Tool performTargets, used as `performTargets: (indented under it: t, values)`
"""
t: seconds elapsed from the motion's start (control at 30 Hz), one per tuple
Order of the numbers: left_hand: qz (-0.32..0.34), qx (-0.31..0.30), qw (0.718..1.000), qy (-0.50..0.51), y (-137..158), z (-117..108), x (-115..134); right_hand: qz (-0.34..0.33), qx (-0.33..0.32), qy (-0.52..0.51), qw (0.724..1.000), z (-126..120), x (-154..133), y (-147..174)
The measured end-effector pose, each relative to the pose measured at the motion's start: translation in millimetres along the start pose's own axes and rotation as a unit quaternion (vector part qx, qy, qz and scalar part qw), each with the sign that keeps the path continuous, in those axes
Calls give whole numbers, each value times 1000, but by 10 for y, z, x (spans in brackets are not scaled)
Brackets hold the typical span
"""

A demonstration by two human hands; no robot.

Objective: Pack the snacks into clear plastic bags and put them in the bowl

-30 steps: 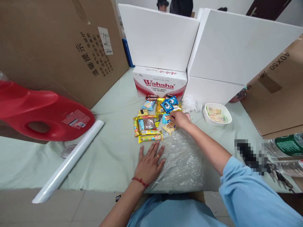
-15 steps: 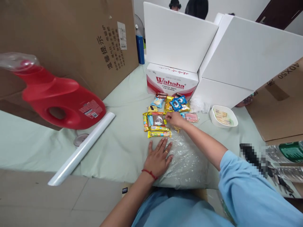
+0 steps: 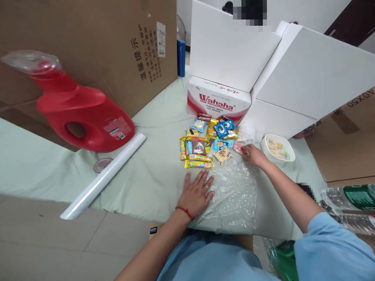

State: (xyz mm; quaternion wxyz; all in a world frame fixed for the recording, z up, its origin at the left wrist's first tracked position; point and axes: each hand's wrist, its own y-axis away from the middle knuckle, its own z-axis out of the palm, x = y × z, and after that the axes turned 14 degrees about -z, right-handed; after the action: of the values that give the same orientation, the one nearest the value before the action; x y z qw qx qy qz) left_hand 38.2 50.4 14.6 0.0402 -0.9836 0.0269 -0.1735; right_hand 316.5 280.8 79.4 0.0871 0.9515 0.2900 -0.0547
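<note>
Pink packet (image 3: 238,147) at right hand (image 3: 254,155); yellow bars (image 3: 199,164) beyond left hand (image 3: 197,193).

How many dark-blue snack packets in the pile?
2, both in front of the Wahaha box: a nearer dark-blue packet and, behind it to the right, a farther dark-blue packet. More may hide underneath.

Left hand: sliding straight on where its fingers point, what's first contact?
Likely the nearest yellow-wrapped bar, lying crosswise just ahead of the left hand. Only a narrow gap shows between them, though this single view leaves the exact depth unclear.
</note>
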Motion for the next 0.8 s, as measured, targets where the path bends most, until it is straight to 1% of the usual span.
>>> performTargets:
  t: [0.13, 0.3, 0.47, 0.57, 0.67, 0.8]
  values:
    - [0, 13, 1000, -15, -2, -2, 3, 8, 18, 0, 1000, -16, -101, -94]
    - [-2, 2, 1000, -22, -11, -10, 15, 6, 44, -10, 999, -136, -373, -322]
    - [-6, 17, 999, -34, -11, -19, 21, 46, 101, 8, 994, -288, -668, -776]
    - [-5, 17, 999, -35, -8, -18, 22, 55, 125, 17, 991, -337, -880, -1047]
    - [-1, 10, 1000, -24, -4, -7, 17, 15, 123, 35, 992, -313, -1162, -1232]
    - [-4, 2, 1000, -8, 1, 11, 3, -46, 82, 35, 995, -200, -1556, -1451]
